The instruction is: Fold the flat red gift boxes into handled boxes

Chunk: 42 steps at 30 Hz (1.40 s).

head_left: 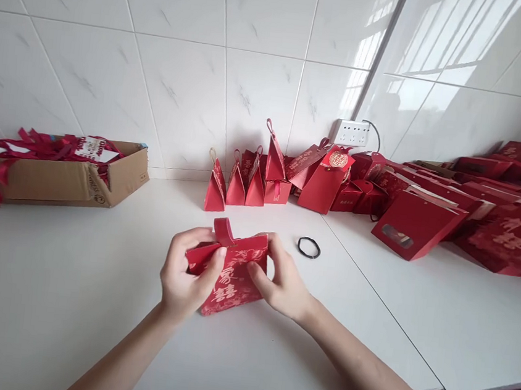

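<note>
A small red paper box (233, 273) with pale printed characters stands on the white table (67, 299), its top flaps partly folded and a red tab sticking up. My left hand (186, 274) grips its left side, thumb pressing a flap down. My right hand (279, 279) holds its right edge with fingers pinched on the paper. Both hands are closed on the box.
Folded triangular red boxes (236, 186) line the tiled wall behind. A black hair tie (308, 248) lies to the right. A cardboard carton (57, 177) of red ribbons sits far left. Flat red boxes and bags (450, 202) pile up on the right table.
</note>
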Motion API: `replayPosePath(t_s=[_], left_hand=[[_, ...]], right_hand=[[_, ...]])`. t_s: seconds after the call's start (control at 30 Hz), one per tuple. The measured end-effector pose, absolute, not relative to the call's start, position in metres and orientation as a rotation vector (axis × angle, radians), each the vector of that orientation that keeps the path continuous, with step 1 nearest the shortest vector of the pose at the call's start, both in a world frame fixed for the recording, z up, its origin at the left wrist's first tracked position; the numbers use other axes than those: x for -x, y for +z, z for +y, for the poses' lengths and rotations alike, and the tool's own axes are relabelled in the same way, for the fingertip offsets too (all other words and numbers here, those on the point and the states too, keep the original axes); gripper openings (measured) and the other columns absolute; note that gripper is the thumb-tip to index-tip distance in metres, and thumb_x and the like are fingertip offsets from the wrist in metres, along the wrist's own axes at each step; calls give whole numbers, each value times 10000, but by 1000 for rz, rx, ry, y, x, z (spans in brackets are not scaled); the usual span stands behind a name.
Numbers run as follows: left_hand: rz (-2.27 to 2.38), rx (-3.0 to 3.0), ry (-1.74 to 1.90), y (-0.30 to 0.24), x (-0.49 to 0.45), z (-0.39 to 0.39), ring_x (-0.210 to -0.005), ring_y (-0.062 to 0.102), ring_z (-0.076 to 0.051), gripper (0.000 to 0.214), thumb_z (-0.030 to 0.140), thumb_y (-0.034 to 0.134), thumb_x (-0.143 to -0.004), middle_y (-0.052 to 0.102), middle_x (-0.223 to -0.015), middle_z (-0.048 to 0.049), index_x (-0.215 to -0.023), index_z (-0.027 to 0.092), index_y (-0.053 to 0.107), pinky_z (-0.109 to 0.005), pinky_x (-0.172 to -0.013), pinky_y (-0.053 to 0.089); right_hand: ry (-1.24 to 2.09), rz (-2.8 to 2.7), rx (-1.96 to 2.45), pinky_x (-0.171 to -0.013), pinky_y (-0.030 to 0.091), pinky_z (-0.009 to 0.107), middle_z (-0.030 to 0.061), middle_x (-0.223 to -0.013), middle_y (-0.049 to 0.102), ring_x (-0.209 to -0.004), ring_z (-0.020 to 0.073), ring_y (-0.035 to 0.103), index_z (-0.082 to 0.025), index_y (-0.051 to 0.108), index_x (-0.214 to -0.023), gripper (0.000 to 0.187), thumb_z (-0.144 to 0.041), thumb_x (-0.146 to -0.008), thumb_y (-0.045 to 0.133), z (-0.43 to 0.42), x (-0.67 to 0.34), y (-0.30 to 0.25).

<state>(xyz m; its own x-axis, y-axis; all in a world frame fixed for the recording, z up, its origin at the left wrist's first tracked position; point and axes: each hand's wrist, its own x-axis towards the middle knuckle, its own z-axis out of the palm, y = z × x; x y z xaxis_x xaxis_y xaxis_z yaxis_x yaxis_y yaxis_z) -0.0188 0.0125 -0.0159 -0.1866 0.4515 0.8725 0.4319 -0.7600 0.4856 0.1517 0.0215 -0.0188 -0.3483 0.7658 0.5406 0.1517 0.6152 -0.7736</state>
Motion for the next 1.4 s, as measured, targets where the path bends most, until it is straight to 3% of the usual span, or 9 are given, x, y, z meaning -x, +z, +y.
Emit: replayPosePath(t_s=[0.13,0.23,0.4,0.73,0.87,1.03,1.13,1.27,1.4], left_hand=[[1212,-1774,1820,-27,26,24,-690,693,-163,447,292,630,-804,679,-871,-36,-1197,183,448,-260,-593,578],[1267,-1682,1611,-33,33,28,-662,691,-184,471,379,638,-777,681,-818,-24,-1170,191,459,-284,-592,581],[1293,-1594,1467,-32,34,27,-674,696,-220,412,460,639,-743,696,-779,-18,-1039,214,493,-298,-574,573],[1296,-1481,1580,-29,13,15,-512,602,-170,302,499,561,-781,611,-602,39,-908,231,508,-254,-472,480],[1247,-1440,1576,-32,13,16,-517,595,-161,298,486,553,-798,608,-615,40,-942,230,501,-244,-469,468],[1183,-1426,1568,-38,13,15,-501,540,-145,291,487,543,-829,544,-591,52,-950,226,499,-251,-496,459],[1136,-1392,1578,-43,12,15,-515,528,-149,328,533,534,-846,535,-602,49,-966,229,499,-264,-515,467],[1111,-1368,1634,-57,9,19,-585,555,-159,419,621,531,-835,598,-675,10,-939,215,521,-284,-587,485],[1072,-1444,1633,-76,9,30,-623,532,-155,458,648,509,-825,580,-721,-21,-892,196,542,-283,-614,458]], right_hand=[[872,-1852,776,-881,512,393,81,-1063,631,-960,206,626,-214,485,-1065,186,-298,-899,504,34,-155,-18],[837,-1765,799,-983,473,406,84,-1112,643,-1074,211,621,-219,528,-1092,258,-395,-905,506,50,-168,-18],[474,-1527,1286,-880,526,391,99,-1063,670,-1039,222,642,-207,572,-1036,252,-349,-875,442,84,-216,-27],[252,-1701,1650,-821,515,351,94,-952,675,-907,221,667,-178,640,-839,116,-141,-784,545,144,-281,-37],[172,-1811,1689,-836,506,334,92,-982,673,-895,186,652,-136,653,-900,91,-117,-830,597,179,-268,-19],[51,-1904,1636,-834,522,364,65,-1038,660,-898,168,636,-134,639,-959,123,-241,-926,591,223,-235,15],[-28,-1930,1565,-864,513,372,96,-1012,663,-948,198,633,-131,652,-929,117,-171,-932,542,246,-217,39],[-147,-1904,1448,-908,482,423,192,-1046,634,-1030,286,609,-107,653,-996,280,-69,-913,389,268,-190,75],[-219,-1990,1265,-940,475,415,154,-1184,589,-1111,280,573,-174,619,-1107,280,-121,-906,431,285,-151,108]])
